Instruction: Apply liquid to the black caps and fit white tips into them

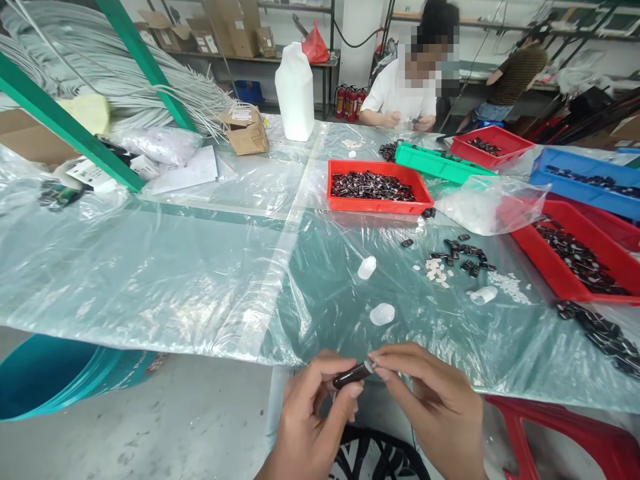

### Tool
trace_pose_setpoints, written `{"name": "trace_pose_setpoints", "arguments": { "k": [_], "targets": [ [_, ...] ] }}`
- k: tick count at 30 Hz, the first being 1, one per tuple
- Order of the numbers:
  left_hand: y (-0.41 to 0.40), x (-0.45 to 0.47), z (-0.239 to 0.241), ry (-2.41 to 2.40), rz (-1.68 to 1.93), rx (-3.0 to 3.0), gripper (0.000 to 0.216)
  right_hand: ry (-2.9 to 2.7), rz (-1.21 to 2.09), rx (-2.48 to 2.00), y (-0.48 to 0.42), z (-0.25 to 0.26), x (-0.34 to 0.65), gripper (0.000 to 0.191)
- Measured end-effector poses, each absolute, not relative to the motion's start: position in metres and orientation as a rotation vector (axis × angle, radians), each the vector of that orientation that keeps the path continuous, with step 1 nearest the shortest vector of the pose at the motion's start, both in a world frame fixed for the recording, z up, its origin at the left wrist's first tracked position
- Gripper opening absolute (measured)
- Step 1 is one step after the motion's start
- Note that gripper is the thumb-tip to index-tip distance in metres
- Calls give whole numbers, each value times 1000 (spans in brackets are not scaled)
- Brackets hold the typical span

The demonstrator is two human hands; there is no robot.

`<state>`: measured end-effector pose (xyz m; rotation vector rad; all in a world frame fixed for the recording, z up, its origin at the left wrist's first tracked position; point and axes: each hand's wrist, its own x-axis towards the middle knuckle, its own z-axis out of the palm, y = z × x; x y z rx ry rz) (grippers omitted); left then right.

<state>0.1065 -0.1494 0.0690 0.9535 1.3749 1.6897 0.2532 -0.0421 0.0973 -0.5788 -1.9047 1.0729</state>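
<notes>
Just past the table's front edge, my left hand [314,413] grips a small glossy black part [349,377] between thumb and fingers. My right hand [435,403] pinches a tiny whitish piece [370,365] against the right end of that part; the fingertips partly cover it. On the plastic-covered table ahead lie a white cap-like piece [383,314] and a small white cylinder [367,268]. Farther right are loose black parts [467,250], a little heap of white discs [437,272] and a tipped translucent cup [483,295] with white bits spilled beside it.
Red bins [380,204] hold many black parts, as does a blue bin [590,190]. A green tray [443,164] and a clear bag [493,207] sit nearby. A co-worker [400,100] works across the table. A red stool [570,427] and teal bucket [75,380] flank me.
</notes>
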Motion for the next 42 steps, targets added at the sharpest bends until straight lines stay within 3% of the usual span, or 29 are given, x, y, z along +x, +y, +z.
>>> {"name": "trace_pose_setpoints", "arguments": {
  "k": [10, 18, 27, 36, 42],
  "targets": [
    [-154, 98, 64, 1367, 1689, 1075, 21, -1949, 976, -561, -49, 97, 247, 30],
    [-157, 110, 62, 1420, 1786, 959, 15, -1907, 941, -578, -74, 86, 244, 50],
    [-156, 117, 67, 1449, 1824, 875, 16, -1780, 1152, -685, -73, 80, 245, 40],
    [-155, 120, 61, 1460, 1848, 923, 15, -1699, 1202, -711, -80, 81, 240, 15],
    [-158, 114, 57, 1462, 1832, 1051, 15, -1752, 1062, -737, -91, 83, 237, 38]
  ]
}}
